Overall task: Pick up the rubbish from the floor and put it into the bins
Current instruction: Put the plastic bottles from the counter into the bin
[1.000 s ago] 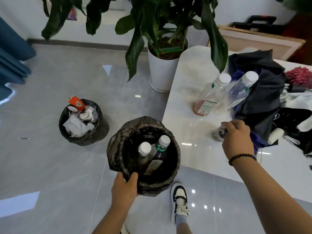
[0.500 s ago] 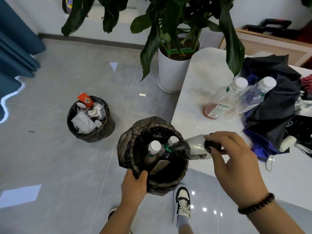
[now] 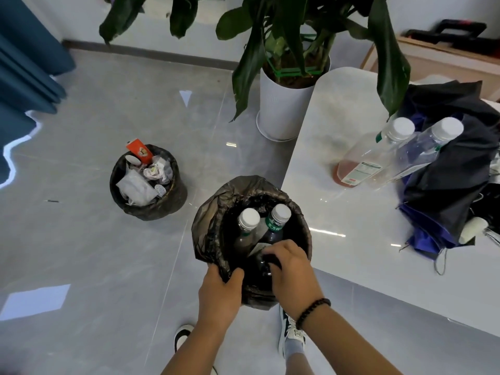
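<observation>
A glossy grey tiled floor (image 3: 113,253) fills the room, with dark blue curtains (image 3: 24,66) hanging at its far edge. A pale, marble-look table (image 3: 359,239) stands just beside the near black-bagged round bin (image 3: 213,209), and a tall leafy plant in a white ribbed pot (image 3: 281,109) sits behind that bin, touching the table's end. On the table, well away from the bin, a heap of black and blue cloth (image 3: 443,190) props two clear white-capped bottles (image 3: 378,155). A second, smaller black-bagged bin (image 3: 173,193), packed with crumpled paper and an orange carton, stands apart from the near bin. Inside the near bin stand two white-capped plastic bottles (image 3: 250,226). The left hand (image 3: 220,290) pinches the bin's liner rim; the right hand (image 3: 290,269) reaches inside, fingers curled around a dark bottle (image 3: 263,266) low in the bin.
</observation>
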The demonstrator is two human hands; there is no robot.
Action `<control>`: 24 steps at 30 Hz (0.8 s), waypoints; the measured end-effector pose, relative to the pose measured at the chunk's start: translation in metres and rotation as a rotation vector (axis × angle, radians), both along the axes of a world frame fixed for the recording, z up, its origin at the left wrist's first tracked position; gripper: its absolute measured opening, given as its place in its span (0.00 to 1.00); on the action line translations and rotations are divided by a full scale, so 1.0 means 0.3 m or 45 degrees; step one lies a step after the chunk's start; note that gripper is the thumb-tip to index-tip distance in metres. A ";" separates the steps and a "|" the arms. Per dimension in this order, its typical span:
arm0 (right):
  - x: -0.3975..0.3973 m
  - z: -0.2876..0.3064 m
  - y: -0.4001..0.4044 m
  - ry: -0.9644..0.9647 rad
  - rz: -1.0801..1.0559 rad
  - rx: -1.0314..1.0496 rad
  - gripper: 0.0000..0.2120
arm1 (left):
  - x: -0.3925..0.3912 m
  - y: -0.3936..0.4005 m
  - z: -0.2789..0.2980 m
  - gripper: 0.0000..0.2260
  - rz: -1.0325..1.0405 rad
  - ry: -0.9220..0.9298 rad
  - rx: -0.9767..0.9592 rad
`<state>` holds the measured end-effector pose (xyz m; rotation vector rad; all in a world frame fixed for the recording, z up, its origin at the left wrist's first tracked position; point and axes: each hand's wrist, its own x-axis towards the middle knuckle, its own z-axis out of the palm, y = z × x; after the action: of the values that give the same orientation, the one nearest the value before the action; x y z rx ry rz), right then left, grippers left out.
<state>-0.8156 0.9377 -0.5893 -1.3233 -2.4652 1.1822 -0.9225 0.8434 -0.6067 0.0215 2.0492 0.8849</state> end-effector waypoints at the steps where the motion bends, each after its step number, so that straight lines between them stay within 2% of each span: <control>1: -0.007 -0.018 0.007 -0.004 -0.022 -0.058 0.16 | -0.001 0.002 0.002 0.10 0.014 -0.003 0.007; 6: -0.010 -0.059 0.071 -0.094 -0.019 -0.213 0.15 | -0.016 0.005 -0.003 0.11 0.025 -0.020 0.014; 8: 0.001 -0.037 0.123 -0.047 -0.122 -0.201 0.15 | -0.023 0.010 -0.004 0.07 0.041 -0.023 0.016; 11: 0.038 0.024 0.262 0.119 -0.418 -0.007 0.14 | -0.020 0.015 -0.005 0.06 0.052 -0.038 0.022; 14: 0.084 0.093 0.440 0.191 -0.635 0.335 0.16 | -0.009 0.020 -0.007 0.12 0.074 -0.032 0.025; 15: 0.094 0.116 0.498 0.162 -0.679 0.420 0.17 | -0.007 0.020 -0.010 0.13 0.089 -0.038 0.030; 20: 0.103 0.212 0.724 0.046 -0.793 0.611 0.24 | -0.005 0.026 -0.015 0.03 0.185 -0.088 0.056; 24: 0.095 0.224 0.850 -0.208 -0.695 0.416 0.27 | -0.008 0.035 -0.012 0.02 0.200 -0.087 0.072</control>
<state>-0.7873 1.1928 -0.5221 -1.8645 -2.0503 0.5408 -0.9248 0.8539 -0.6102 -0.1384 1.9818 1.0264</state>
